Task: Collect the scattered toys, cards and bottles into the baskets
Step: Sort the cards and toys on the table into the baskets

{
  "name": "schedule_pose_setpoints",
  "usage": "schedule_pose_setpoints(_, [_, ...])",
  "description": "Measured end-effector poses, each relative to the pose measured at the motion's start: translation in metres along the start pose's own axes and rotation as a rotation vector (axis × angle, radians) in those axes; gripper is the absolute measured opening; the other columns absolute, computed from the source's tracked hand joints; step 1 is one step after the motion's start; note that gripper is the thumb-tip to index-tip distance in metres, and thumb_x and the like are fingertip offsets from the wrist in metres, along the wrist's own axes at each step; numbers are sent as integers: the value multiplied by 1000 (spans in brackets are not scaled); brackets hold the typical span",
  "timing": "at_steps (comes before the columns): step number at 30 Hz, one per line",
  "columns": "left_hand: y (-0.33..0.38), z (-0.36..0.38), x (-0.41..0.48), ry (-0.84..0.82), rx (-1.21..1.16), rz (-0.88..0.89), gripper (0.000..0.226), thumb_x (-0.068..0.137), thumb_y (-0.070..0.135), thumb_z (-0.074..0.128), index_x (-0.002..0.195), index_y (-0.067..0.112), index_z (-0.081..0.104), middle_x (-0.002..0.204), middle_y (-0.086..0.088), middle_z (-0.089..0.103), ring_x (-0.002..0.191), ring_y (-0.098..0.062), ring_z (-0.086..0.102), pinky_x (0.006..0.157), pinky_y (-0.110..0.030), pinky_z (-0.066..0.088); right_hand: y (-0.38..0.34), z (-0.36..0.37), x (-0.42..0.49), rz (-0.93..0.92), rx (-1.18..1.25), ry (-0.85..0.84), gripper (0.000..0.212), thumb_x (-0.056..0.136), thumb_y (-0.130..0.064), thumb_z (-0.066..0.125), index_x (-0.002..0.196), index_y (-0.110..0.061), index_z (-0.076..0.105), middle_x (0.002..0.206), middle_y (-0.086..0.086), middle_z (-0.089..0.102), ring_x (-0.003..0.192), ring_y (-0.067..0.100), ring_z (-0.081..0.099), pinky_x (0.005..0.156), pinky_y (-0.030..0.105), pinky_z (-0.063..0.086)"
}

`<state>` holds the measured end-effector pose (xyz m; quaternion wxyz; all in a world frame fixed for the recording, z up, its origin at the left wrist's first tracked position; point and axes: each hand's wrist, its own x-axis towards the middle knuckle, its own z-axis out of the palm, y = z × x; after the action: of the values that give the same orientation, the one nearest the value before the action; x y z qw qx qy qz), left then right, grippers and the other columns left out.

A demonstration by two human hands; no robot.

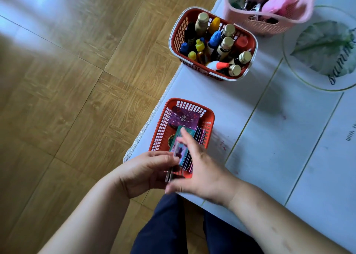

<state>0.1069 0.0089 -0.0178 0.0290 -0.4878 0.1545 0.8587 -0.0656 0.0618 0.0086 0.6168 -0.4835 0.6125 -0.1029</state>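
A small red mesh basket (163,122) stands at the table's near-left corner with a purple card box (184,119) and a row of cards (200,136) inside. My left hand (148,169) pinches a small stack of cards at the basket's near end. My right hand (200,167), blurred by motion, lies over the cards with its fingers straight, touching a teal card (180,147). A larger red basket (250,47) farther back is full of upright bottles (225,45). A pink basket (269,25) of toys sits at the top.
The table wears a white cloth (269,138) with green lines and a leaf print (325,47). Its left edge drops to a wooden floor (77,99). My dark trouser legs (169,225) are below the table's near edge.
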Motion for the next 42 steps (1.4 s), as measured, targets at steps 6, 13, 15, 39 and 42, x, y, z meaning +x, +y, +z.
schedule_pose_setpoints(6, [0,-14,-3,246,-150,222,53,78,27,70,121,-3,61,109,-21,67,83,-26,69,78,-37,57,12,-14,61,-152,-649,218,28,94,-15,51,121,-20,56,125,-1,53,115,23,43,96,39,42])
schedule_pose_setpoints(13, [-5,-12,-3,282,-126,282,43,78,22,72,116,3,66,110,-19,71,95,-27,69,88,-37,55,2,7,97,-130,-1193,-75,46,85,-19,63,126,-11,42,128,10,43,122,30,36,92,40,41])
schedule_pose_setpoints(15, [-7,-11,-2,293,-106,285,50,76,24,71,121,4,63,113,-20,70,98,-30,69,92,-40,53,3,2,96,-146,-1194,-91,38,89,-23,60,125,-15,48,126,7,44,122,29,36,90,40,42])
schedule_pose_setpoints(39, [38,31,73,637,1509,686,64,75,33,34,127,2,55,118,-16,62,111,-39,52,99,-39,39,66,-14,54,-223,-981,261,14,62,-10,71,76,-11,69,86,10,63,86,37,58,66,42,51])
schedule_pose_setpoints(42, [52,25,91,595,1787,643,53,72,21,54,121,2,57,114,-18,60,106,-41,54,93,-51,48,72,-11,55,-154,-916,227,20,79,-17,52,93,-12,66,104,9,58,104,38,51,82,46,50])
